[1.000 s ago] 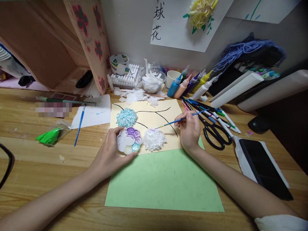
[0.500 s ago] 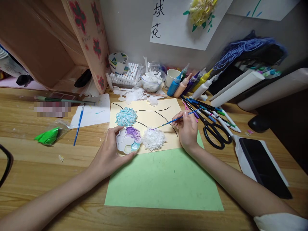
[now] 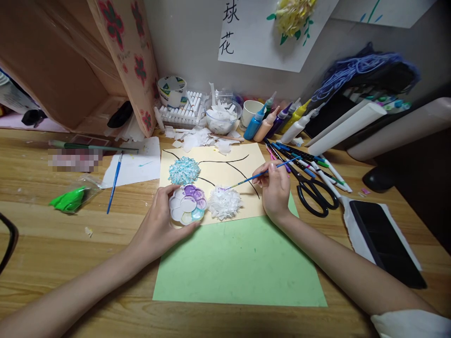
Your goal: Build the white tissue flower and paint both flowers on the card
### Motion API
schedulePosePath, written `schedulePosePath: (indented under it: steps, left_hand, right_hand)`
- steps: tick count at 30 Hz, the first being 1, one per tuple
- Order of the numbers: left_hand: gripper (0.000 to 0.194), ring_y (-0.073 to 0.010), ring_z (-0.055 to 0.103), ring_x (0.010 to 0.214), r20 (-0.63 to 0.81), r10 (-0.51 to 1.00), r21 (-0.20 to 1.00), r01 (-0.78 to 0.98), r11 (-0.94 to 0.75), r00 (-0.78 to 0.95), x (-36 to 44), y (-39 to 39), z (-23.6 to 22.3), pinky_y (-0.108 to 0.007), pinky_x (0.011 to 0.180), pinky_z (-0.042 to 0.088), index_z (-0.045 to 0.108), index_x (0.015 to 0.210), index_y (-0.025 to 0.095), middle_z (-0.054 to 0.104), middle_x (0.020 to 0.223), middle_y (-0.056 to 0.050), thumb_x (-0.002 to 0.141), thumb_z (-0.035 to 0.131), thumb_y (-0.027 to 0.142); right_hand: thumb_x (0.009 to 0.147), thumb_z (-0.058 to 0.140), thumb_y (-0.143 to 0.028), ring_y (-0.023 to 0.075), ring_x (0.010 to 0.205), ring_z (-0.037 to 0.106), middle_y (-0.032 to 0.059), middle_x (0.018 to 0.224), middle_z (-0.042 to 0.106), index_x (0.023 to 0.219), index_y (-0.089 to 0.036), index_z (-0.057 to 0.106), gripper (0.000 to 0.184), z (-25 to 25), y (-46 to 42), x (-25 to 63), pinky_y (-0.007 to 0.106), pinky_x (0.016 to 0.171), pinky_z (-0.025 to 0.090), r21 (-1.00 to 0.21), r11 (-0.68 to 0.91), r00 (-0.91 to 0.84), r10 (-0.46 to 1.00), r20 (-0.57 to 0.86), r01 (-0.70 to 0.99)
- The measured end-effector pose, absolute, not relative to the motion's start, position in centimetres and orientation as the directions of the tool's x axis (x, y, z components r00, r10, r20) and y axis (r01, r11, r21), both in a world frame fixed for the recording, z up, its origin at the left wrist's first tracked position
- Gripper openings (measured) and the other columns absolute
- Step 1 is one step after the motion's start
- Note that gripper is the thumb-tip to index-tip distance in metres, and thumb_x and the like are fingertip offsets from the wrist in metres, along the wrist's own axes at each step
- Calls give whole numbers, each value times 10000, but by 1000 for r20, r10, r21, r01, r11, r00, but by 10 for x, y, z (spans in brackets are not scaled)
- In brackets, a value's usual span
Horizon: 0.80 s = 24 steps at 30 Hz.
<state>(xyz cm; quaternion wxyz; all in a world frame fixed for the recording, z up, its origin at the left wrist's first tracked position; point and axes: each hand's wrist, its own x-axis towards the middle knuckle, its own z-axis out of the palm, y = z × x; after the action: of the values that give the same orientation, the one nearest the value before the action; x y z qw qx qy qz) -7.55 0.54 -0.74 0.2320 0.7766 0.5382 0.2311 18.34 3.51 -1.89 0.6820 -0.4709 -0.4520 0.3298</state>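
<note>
My left hand grips a flower-shaped paint palette by its left edge; its wells hold purple and some teal paint. Between the fingers of my right hand is a thin blue paintbrush. Its tip touches the upper part of a white paper flower, where a little purple shows. Behind the palette sits a blue-tinted paper flower. Both flowers rest on a cream sheet with black branch lines, which overlaps a green sheet.
Black scissors and several pens lie to the right. Paint bottles and a bowl of paper scraps stand at the back. On the left are another paintbrush, white paper and a bright green lump in plastic.
The view has shifted very slightly. Both hands keep their places, with the brush tip still at the top of the white flower.
</note>
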Motion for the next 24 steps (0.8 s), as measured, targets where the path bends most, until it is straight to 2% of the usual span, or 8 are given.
schedulePosePath:
  steps: [24]
  left_hand:
    - [750, -289, 510, 1142, 101, 945, 607, 733, -307, 312, -77, 6, -10, -480, 973, 456, 284, 1264, 212, 473, 1218, -122, 698, 694, 482]
  right_hand:
    - [903, 472, -381, 91, 510, 513, -44, 595, 528, 763, -218, 475, 215, -17, 35, 183, 215, 476, 376, -919, 385, 370, 869, 329, -86]
